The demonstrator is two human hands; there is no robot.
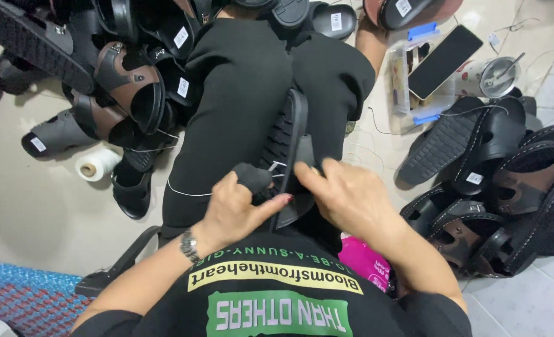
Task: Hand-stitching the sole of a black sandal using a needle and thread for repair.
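At the centre of the frame, the left hand [236, 209] had its thumb and covered forefinger pinched on a thin needle-like piece [277, 166] at the edge of a black sandal [287, 146]; the forefinger wore a black fingertip cover [252, 177]. The right hand [346, 196] lay just beside it, fingers pressed together along the sandal's strap side, gripping it. The sandal stood on edge across the person's lap, its ridged black sole turned toward the left of the frame, and a white thread [186, 193] ran from it across the black trouser leg. A metal wristwatch [190, 246] sat on the left wrist.

In the upper right, a clear plastic box [414, 81] with blue clips held small items too hard to tell, and a dark phone [445, 61] lay across its top. Beside it stood a lidded cup [490, 77] with a straw. Piles of black and brown sandals [508, 200] lay at right and upper left, with a spool of white thread [98, 164] on the floor at left.
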